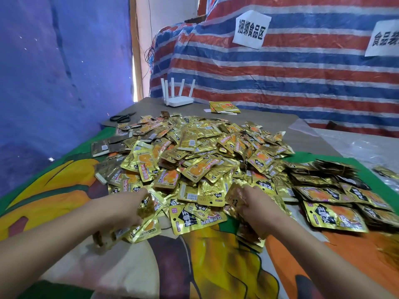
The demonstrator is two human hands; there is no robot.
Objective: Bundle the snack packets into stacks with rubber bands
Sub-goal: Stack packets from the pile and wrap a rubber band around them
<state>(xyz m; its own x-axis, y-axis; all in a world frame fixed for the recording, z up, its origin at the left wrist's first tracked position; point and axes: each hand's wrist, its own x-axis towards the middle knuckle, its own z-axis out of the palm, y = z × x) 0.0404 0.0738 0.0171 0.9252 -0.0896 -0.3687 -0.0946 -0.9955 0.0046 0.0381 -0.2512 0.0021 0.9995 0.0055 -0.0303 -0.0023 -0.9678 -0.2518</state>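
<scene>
Gold foil snack packets printed with orange fruit and black labels (200, 152) lie in a big loose heap across the middle of the desk (311, 134), spilling toward its near edge. At the near edge of the heap, the left hand (127, 210) has its fingers curled into the packets and pinches a crumpled gold packet; more packets lie under its palm. The right hand (257, 208) grips a small blurred gold packet (235, 197) between thumb and fingers, just above a short stack of packets (250, 238) lying under its wrist. To the right of the heap, rows of stacked gold packets (336, 197) lie side by side; whether bands hold them cannot be told.

The heap rests on a bright printed cloth in green, yellow and orange (64, 190) that covers the near part of the desk. Behind the heap, on bare brown desk, lie black-handled scissors (122, 118), a white router with five upright antennas (178, 96), and a few gold packets apart from the rest (224, 107). A red, white and blue striped tarpaulin (280, 67) hangs behind, carrying two white paper signs with black characters (251, 29). A blue tarpaulin (54, 72) closes the left side.
</scene>
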